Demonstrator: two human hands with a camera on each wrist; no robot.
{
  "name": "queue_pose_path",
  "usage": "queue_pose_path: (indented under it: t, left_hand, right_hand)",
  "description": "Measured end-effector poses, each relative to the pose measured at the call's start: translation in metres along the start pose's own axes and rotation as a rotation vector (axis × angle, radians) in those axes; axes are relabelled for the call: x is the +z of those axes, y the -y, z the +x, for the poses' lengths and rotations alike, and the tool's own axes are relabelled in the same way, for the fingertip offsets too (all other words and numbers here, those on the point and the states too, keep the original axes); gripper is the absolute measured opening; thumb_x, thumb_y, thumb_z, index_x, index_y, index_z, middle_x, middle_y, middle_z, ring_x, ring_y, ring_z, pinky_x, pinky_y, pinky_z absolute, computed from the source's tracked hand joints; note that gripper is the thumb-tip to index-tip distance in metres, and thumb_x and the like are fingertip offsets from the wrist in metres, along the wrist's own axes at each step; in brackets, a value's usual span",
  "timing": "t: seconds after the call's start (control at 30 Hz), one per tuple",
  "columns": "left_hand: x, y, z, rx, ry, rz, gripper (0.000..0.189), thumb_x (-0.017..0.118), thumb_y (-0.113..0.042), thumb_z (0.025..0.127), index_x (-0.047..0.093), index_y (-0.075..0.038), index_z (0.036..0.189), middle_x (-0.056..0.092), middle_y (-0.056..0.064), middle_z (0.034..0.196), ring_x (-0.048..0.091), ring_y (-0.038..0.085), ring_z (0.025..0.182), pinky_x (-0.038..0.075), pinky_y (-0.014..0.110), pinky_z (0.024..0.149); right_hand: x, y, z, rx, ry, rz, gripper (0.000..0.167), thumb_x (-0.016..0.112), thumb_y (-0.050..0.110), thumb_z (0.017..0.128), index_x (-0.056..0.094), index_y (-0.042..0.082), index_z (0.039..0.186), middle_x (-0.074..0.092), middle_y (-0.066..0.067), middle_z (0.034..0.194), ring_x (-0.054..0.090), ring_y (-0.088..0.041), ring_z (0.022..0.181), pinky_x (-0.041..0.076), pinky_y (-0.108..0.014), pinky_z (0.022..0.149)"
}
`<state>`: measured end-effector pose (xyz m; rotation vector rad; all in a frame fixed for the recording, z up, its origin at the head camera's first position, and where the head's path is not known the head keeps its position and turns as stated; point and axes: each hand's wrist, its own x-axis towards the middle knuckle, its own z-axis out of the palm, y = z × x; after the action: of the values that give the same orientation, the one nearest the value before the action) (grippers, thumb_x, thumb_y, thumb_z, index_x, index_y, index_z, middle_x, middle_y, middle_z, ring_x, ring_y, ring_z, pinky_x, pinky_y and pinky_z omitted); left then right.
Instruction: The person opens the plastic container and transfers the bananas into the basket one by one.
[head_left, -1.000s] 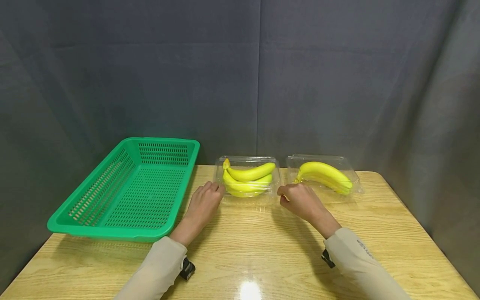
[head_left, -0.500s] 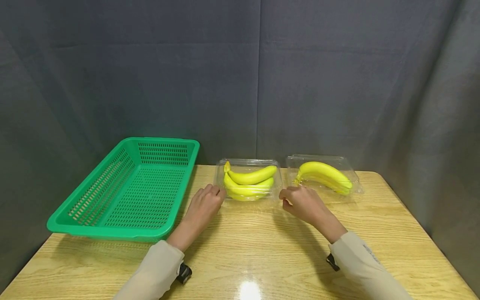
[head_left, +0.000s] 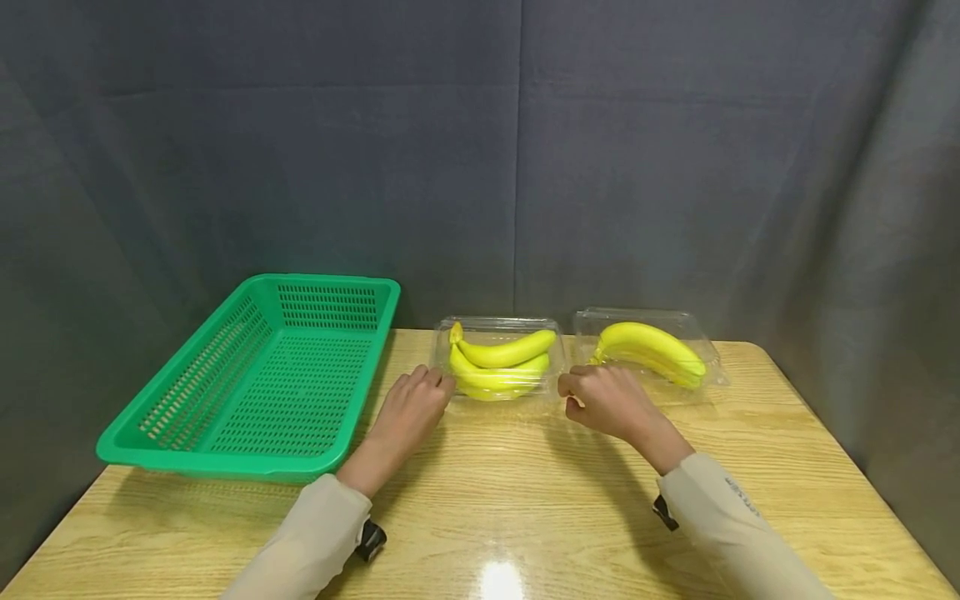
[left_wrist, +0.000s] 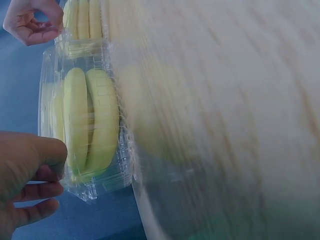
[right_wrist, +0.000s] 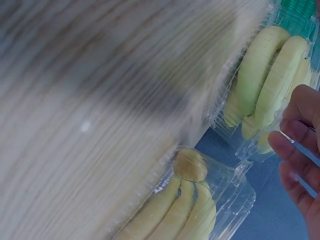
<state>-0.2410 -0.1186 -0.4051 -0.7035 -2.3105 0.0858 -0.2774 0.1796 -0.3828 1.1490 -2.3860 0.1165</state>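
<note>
In the head view, a clear plastic clamshell box (head_left: 501, 322) with bananas (head_left: 510, 352) inside sits at the table's back middle. My left hand (head_left: 411, 406) is at its left front edge, thumb and index finger pinching the plastic in the left wrist view. Opposite it, my right hand (head_left: 609, 402) pinches the right front edge; in the right wrist view thumb and finger (right_wrist: 281, 145) meet the rim. A second clear box (head_left: 637, 315) with bananas (head_left: 654, 343) stands just right of the first. The fingertips are hidden from the head view.
A large green perforated basket (head_left: 300, 387) stands on the left of the wooden table (head_left: 487, 492). Behind the table hangs a dark grey curtain (head_left: 480, 167), which also comes round both sides.
The box between my hands has shifted slightly toward me and to the right, both hands moving with it. In the last half second it has hardly moved. Basket and second box stay put.
</note>
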Motion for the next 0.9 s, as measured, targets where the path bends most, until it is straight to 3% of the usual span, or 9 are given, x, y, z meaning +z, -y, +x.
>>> queue_pose_path:
  t: [0.3,0.6,0.9]
  left_hand:
    - [0.0016,0.0011,0.0022,0.023,-0.019,0.029,0.015,0.07,0.007,0.08,0.06,-0.004,0.077,0.058,0.01,0.072,0.055,0.025,0.066,0.043,0.032,0.05]
    - [0.0014,0.0016,0.0041,0.029,0.017,0.027,0.014,0.071,0.009,0.08,0.063,-0.002,0.082,0.062,0.013,0.078,0.056,0.025,0.069,0.047,0.032,0.053]
    - [0.0014,-0.0004,0.004,0.009,0.034,-0.002,0.014,0.069,0.009,0.083,0.06,-0.002,0.083,0.062,0.015,0.079,0.054,0.025,0.07,0.048,0.03,0.044]
  right_hand:
    - [-0.0007,-0.0012,0.0033,-0.03,0.05,0.019,0.029,0.064,-0.003,0.067,0.045,0.019,0.066,0.04,0.01,0.063,0.032,-0.006,0.051,0.027,-0.024,0.042]
    - [-0.0028,-0.0004,0.0048,-0.055,0.054,0.026,0.029,0.065,-0.002,0.067,0.044,0.017,0.065,0.037,0.009,0.062,0.031,-0.006,0.051,0.028,-0.024,0.043]
    - [-0.0012,-0.0021,0.0068,-0.067,0.017,-0.049,0.022,0.068,0.003,0.063,0.054,0.019,0.066,0.054,0.009,0.064,0.04,-0.007,0.049,0.031,-0.025,0.04]
